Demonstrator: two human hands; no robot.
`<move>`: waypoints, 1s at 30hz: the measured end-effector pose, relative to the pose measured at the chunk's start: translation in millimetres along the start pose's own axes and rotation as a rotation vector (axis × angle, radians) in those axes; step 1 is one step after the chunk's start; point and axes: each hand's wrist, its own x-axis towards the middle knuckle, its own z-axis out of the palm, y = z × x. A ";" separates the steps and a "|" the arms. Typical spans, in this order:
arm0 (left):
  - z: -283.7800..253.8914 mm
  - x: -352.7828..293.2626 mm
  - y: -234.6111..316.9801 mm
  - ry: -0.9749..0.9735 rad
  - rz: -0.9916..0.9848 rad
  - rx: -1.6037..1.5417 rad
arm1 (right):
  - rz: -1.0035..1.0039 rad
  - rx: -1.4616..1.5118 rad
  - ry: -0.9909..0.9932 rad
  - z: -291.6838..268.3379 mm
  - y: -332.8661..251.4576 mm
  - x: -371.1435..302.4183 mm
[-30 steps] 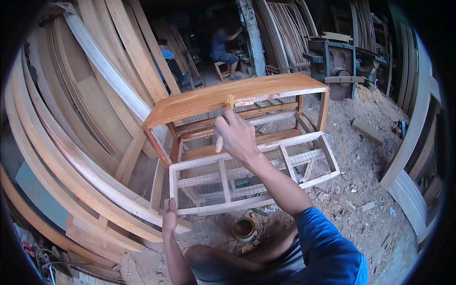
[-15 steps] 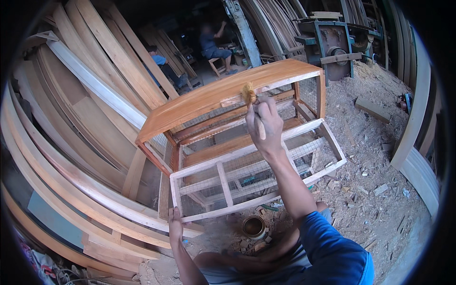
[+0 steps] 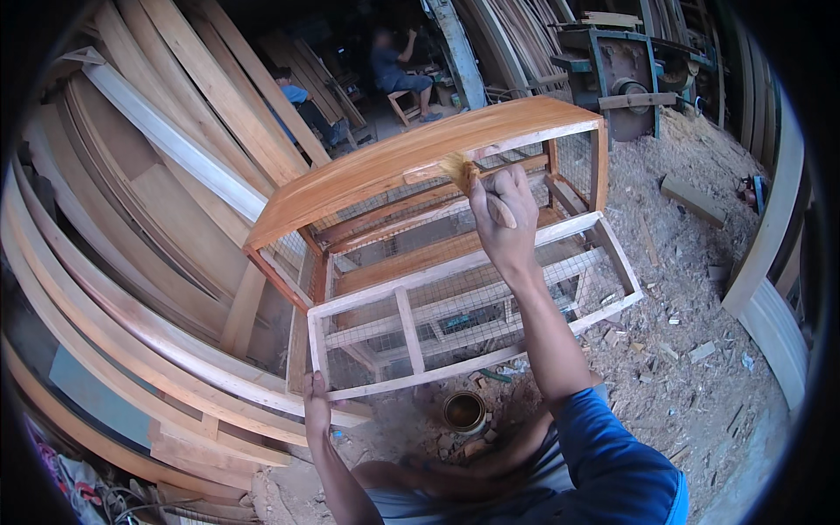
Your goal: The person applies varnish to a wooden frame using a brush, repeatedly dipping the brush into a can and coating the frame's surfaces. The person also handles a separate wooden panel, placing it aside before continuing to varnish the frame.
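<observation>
My right hand [image 3: 509, 217] is closed round a paintbrush [image 3: 458, 170]. Its yellowish bristles touch, or nearly touch, the upper front rail of a wooden wire-mesh cage [image 3: 367, 185]. The cage top is orange-brown; part of that rail is paler. Below the opening, a pale mesh-covered door frame [image 3: 409, 328] hangs out toward me, its wood bare-looking. My left hand [image 3: 316, 397] grips the door frame's near left corner. An open can [image 3: 464, 411] with dark liquid stands on the ground between the door and my legs.
Long planks [image 3: 166, 210] lean and lie in stacks along the left. At the back right stands a machine [image 3: 623, 83] beside heaped sawdust. A wood block [image 3: 693, 200] and scraps lie on the right. Two people [image 3: 398, 70] sit in the background.
My right hand and the brush have shifted slightly right and down, and the bristles now point more to the left. My left hand still grips the door corner.
</observation>
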 end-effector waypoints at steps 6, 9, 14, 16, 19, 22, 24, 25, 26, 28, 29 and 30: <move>2.8 -1.2 -4.9 0.047 0.008 -0.047 | -0.154 0.066 -0.464 0.6 -29.4 2.2; 3.9 0.8 -10.1 0.095 0.039 -0.030 | -0.288 0.295 -0.622 -9.2 -41.3 26.9; 2.9 1.4 -16.0 0.081 -0.003 -0.073 | -0.288 0.256 -0.833 -2.4 -41.9 90.9; 2.3 0.7 -15.9 0.069 -0.008 -0.080 | -0.154 0.178 -0.966 7.7 -36.9 118.3; 1.6 1.2 -14.6 0.048 -0.010 -0.083 | 0.050 0.096 -1.062 0.2 -25.2 138.9; 3.6 0.5 -14.9 0.067 -0.001 -0.106 | -0.011 0.010 -1.035 -21.3 -18.7 149.8; 4.2 0.2 -15.7 0.071 0.000 -0.124 | -0.060 -0.115 -1.018 -27.3 -21.7 150.0; 4.4 1.1 -15.7 0.079 0.004 -0.120 | -0.040 -0.213 -1.016 -31.5 -26.3 152.8; 4.4 0.9 -16.1 0.085 0.007 -0.116 | -0.018 -0.310 -1.013 -33.3 -32.5 154.5; 4.3 0.7 -16.5 0.072 0.005 -0.120 | -0.044 -0.358 -0.976 -23.3 -46.3 149.7; 4.5 1.0 -16.4 0.069 0.009 -0.129 | -0.042 -0.353 -0.967 -14.9 -53.5 146.8; 4.7 1.4 -16.3 0.088 -0.003 -0.119 | -0.078 -0.304 -0.961 -6.1 -60.1 142.9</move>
